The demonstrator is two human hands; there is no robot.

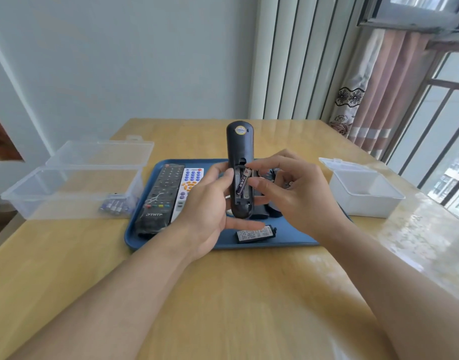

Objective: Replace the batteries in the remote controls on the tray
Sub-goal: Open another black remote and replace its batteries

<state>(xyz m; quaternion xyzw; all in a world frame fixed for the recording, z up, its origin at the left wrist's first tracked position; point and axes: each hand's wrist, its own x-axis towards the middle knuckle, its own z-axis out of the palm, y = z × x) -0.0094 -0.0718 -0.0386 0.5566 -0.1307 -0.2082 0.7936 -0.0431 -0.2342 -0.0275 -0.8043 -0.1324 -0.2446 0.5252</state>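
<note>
My left hand (210,206) grips a black remote (240,146) upright above the blue tray (288,239), its back facing me and the battery bay open. A dark battery (242,183) sits tilted in the bay, and my right hand (288,188) pinches its upper end between thumb and forefinger. The detached battery cover (255,233) lies on the tray near its front edge. On the tray's left side lie a long black remote (158,198) and a white remote (188,188) with blue and orange buttons. More dark remotes (272,178) lie behind my right hand, mostly hidden.
A clear plastic box (69,193) with its lid open stands left of the tray and holds several batteries (115,206) in its right corner. A smaller white box (363,196) with its lid open stands to the right. The wooden table (223,294) ends near a window and curtain.
</note>
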